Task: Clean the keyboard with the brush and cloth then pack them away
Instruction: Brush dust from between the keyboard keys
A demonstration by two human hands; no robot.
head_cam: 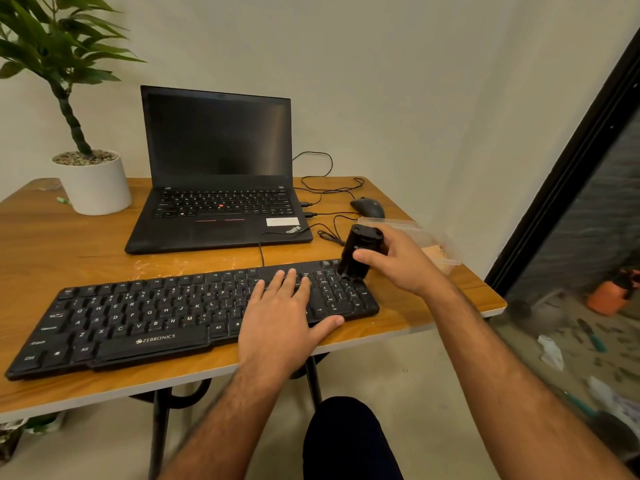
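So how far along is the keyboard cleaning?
Brushing is under way: the right hand holds the black brush upright on the number pad while the left hand lies flat on the keyboard. Nothing looks finished. Wiping and packing into the clear container remain.

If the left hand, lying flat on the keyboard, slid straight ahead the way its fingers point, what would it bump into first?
The left hand points away across the keyboard. Past the keyboard's far edge, it would probably meet the thin black cable first, then the laptop, though depth is hard to judge.

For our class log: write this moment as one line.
left hand flat on keyboard | right hand holds brush on number keys
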